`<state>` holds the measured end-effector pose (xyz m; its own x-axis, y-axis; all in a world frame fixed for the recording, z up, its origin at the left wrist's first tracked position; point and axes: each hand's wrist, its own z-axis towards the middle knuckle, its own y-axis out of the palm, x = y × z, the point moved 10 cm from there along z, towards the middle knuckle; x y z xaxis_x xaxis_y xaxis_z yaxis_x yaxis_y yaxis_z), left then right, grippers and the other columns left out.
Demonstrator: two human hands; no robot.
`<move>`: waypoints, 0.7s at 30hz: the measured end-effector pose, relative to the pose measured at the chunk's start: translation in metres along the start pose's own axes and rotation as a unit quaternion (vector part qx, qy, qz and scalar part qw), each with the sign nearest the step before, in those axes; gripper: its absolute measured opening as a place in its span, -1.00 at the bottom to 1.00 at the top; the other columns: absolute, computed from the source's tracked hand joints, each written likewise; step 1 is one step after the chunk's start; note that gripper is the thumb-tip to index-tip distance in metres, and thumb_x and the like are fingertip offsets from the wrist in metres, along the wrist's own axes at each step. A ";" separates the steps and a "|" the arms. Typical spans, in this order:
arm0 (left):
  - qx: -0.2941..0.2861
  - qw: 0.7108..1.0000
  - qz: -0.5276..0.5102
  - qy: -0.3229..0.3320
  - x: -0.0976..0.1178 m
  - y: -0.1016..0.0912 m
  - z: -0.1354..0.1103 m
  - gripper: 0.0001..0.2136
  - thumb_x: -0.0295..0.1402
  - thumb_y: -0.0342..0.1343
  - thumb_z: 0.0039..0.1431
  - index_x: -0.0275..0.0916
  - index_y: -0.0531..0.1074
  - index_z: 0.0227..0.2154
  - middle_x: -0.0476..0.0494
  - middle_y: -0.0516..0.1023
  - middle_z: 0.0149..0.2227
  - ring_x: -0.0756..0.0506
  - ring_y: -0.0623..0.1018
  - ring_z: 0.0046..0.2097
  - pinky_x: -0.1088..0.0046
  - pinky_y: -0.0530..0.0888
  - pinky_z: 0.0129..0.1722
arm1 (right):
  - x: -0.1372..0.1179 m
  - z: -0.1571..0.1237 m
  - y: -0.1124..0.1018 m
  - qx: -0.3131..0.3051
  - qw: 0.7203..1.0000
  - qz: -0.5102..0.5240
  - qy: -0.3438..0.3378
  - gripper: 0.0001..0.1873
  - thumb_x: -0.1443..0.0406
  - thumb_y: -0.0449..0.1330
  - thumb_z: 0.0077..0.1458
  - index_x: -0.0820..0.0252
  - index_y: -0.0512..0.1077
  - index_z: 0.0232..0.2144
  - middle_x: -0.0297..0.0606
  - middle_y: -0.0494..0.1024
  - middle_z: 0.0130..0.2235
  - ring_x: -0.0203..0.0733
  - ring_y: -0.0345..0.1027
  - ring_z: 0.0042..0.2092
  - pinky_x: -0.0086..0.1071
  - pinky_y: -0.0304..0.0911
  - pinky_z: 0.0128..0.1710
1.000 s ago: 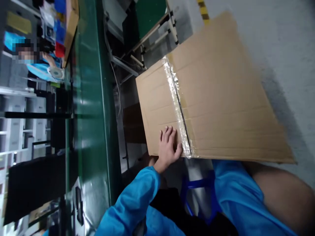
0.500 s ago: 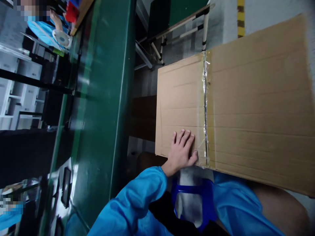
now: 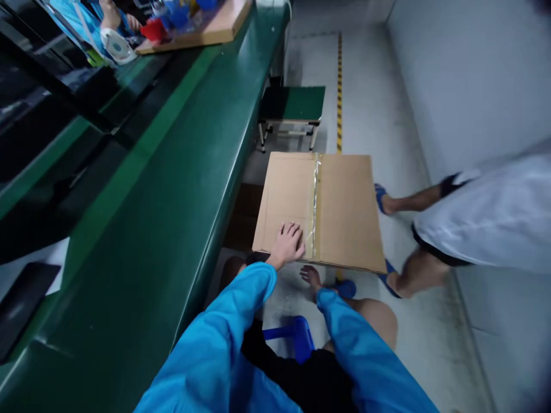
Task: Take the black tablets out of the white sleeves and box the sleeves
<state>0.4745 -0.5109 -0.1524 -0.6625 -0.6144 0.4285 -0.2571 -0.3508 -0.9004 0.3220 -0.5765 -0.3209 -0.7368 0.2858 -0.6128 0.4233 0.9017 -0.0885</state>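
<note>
A cardboard box (image 3: 350, 212) with clear tape along its top seam sits in front of me, beside the green bench. My left hand (image 3: 289, 244) lies flat on the near left part of its top, fingers spread, left of the tape. Just below the box's near edge is my right hand (image 3: 312, 276), its fingers apart and pointing left; I see nothing in it. Whether it touches the box's side I cannot tell. Both arms wear blue sleeves.
A long green bench (image 3: 172, 201) runs along my left. Past the box stands a low green-topped table (image 3: 295, 103). A blue stool (image 3: 301, 338) is below me. A person in blue slippers (image 3: 390, 278) stands close on the right. Another person's hands (image 3: 112, 17) work at the far bench.
My view has turned and drawn back, so the whole box top and the person at right show. My right hand has come into view below the box edge. My left hand stays on top.
</note>
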 end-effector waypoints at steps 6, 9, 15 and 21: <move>-0.013 1.000 -0.024 -0.010 0.016 -0.022 0.000 -0.78 -0.35 0.06 0.37 -0.31 0.57 -0.11 -0.40 0.60 0.04 -0.27 0.54 0.11 0.08 0.45 0.23 | 0.023 -0.061 0.016 -0.024 0.994 -0.080 -0.075 -0.75 0.07 0.32 -0.12 0.04 0.38 -0.53 -0.32 0.49 -0.53 0.01 0.51 -0.41 -0.10 0.48 -0.29; 0.017 0.993 -0.085 -0.076 0.021 -0.032 -0.030 -0.80 -0.40 0.05 0.38 -0.29 0.58 -0.18 -0.37 0.61 -0.04 -0.23 0.54 0.05 0.12 0.49 0.18 | 0.036 -0.103 0.020 -0.064 0.980 -0.153 -0.113 -0.81 0.07 0.24 -0.28 -0.05 0.36 -0.59 -0.33 0.41 -0.61 0.10 0.45 -0.49 0.05 0.46 -0.30; 0.113 0.949 -0.291 -0.054 0.048 -0.057 -0.193 -0.81 -0.46 0.10 0.32 -0.25 0.61 -0.14 -0.25 0.69 -0.11 -0.14 0.66 -0.03 0.33 0.58 0.06 | -0.030 -0.163 -0.033 0.033 0.925 -0.227 -0.302 -0.51 -0.09 0.09 -0.14 -0.06 0.50 -0.19 -0.10 0.58 -0.42 0.33 0.62 -0.20 0.21 0.53 -0.04; 0.345 0.915 -0.160 -0.133 0.043 -0.214 -0.349 -0.80 -0.37 0.06 0.44 -0.20 0.62 -0.13 -0.19 0.70 -0.20 -0.12 0.67 -0.14 0.30 0.61 -0.02 | -0.167 -0.160 -0.131 0.265 0.747 -0.295 -0.533 -0.40 -0.03 0.06 0.08 -0.08 0.57 0.10 0.23 0.62 -0.11 0.54 0.53 0.13 0.36 0.44 0.07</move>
<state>0.2556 -0.2155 0.0332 -0.4122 -0.5210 0.7475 0.1592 -0.8490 -0.5039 0.3050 -0.6905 -0.0810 -0.1578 -0.7873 -0.5960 0.5484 0.4321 -0.7159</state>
